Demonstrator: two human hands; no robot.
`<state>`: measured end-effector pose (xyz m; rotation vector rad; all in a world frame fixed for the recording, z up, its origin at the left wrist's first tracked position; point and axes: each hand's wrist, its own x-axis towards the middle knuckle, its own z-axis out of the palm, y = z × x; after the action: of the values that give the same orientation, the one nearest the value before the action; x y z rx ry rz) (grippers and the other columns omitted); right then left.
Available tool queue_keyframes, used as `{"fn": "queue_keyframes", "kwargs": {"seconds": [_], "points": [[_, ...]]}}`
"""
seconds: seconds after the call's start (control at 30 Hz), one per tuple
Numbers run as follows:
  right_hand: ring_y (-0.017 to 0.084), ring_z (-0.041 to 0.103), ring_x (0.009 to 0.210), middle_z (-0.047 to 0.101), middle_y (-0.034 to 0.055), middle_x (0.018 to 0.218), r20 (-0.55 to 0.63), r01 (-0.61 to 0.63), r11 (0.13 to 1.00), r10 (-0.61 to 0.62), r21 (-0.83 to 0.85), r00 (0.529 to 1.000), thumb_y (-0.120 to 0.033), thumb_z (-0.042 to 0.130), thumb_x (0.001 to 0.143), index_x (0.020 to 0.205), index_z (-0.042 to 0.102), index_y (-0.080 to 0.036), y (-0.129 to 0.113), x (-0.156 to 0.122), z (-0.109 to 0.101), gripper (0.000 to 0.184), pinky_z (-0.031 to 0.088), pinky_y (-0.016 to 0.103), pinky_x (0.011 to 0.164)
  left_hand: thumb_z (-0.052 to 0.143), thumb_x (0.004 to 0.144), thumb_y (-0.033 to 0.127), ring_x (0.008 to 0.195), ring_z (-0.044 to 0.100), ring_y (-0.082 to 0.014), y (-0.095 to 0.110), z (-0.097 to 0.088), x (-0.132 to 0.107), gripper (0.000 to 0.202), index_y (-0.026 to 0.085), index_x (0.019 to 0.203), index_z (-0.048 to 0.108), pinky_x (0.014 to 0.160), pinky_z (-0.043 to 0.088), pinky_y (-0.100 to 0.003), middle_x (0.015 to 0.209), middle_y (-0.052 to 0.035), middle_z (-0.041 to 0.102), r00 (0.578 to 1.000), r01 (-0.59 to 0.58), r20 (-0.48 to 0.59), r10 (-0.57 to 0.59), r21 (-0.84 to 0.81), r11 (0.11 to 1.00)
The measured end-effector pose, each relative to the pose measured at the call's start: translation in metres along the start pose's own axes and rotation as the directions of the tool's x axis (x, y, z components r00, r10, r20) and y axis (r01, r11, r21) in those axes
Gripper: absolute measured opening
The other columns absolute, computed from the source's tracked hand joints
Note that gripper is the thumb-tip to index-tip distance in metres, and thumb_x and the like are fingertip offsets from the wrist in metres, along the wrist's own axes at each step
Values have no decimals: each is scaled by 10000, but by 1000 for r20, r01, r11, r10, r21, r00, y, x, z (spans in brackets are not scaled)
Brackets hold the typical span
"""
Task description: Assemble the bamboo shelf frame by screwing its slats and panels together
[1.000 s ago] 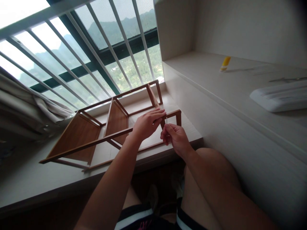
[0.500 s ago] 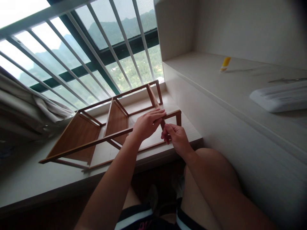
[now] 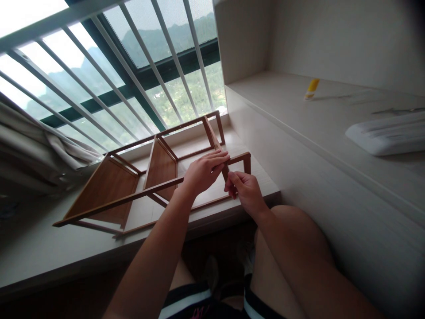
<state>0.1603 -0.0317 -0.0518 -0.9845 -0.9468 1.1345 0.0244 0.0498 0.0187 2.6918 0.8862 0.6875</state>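
Observation:
A brown wooden shelf rack [image 3: 162, 165] lies on its side along the window ledge, its two panels standing on edge. Near its right end, my left hand [image 3: 202, 173] rests over the joint of the long rail and the crossbar, fingers stretched together across the wood and thumb tucked below. My right hand [image 3: 245, 188] is closed in a pinch just under that joint, close against the crossbar. Whatever lies between its fingertips is too small or hidden to make out.
White railing bars [image 3: 146, 57] and a window stand behind the rack. A grey curtain [image 3: 36, 141] hangs at left. On the raised shelf [image 3: 282, 95] at right are a yellow-and-white tube [image 3: 312, 88], a thin dark tool [image 3: 395, 110] and a white plastic-looking packet [image 3: 387, 133].
My right hand's fingers have shifted very slightly beside the crossbar. My left hand and the rack stay where they were.

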Motion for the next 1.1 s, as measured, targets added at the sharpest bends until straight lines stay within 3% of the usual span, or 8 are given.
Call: {"fn": "queue_keyframes", "kwargs": {"seconds": [0.4, 0.8, 0.93, 1.1], "points": [[95, 456, 417, 613, 15, 550, 2, 19, 997, -18, -71, 1000, -568, 538, 880, 617, 595, -175, 0, 0, -3, 476, 328, 227, 389, 490, 928, 239, 1314, 494, -195, -1, 1, 0, 358, 297, 1248, 638, 1115, 415, -385, 1314, 20, 620, 1000, -2, -2, 2, -7, 1000], [123, 513, 494, 614, 4, 573, 38, 154, 924, -150, -349, 988, -536, 522, 907, 696, 637, -193, 1, -1, -6, 419, 398, 249, 516, 488, 930, 237, 1317, 491, -188, 0, 0, 0, 360, 298, 1252, 635, 1116, 414, -379, 1317, 23, 617, 1000, -2, -2, 2, 7, 1000], [113, 499, 478, 590, 2, 543, 19, 161, 934, -164, -320, 986, -532, 473, 934, 631, 576, -193, 1, -3, -5, 467, 386, 241, 506, 484, 934, 245, 1320, 487, -187, -1, 0, 0, 357, 297, 1254, 633, 1114, 415, -380, 1323, 21, 613, 1000, -3, 2, 3, 8, 1000], [108, 469, 423, 590, 7, 529, 2, 92, 982, -93, -166, 996, -554, 471, 926, 612, 534, -195, 1, -1, -2, 481, 352, 237, 433, 487, 933, 246, 1317, 490, -183, 0, 1, 0, 356, 296, 1252, 635, 1117, 412, -370, 1320, 21, 616, 1000, -3, -4, 3, 4, 1000]]}}
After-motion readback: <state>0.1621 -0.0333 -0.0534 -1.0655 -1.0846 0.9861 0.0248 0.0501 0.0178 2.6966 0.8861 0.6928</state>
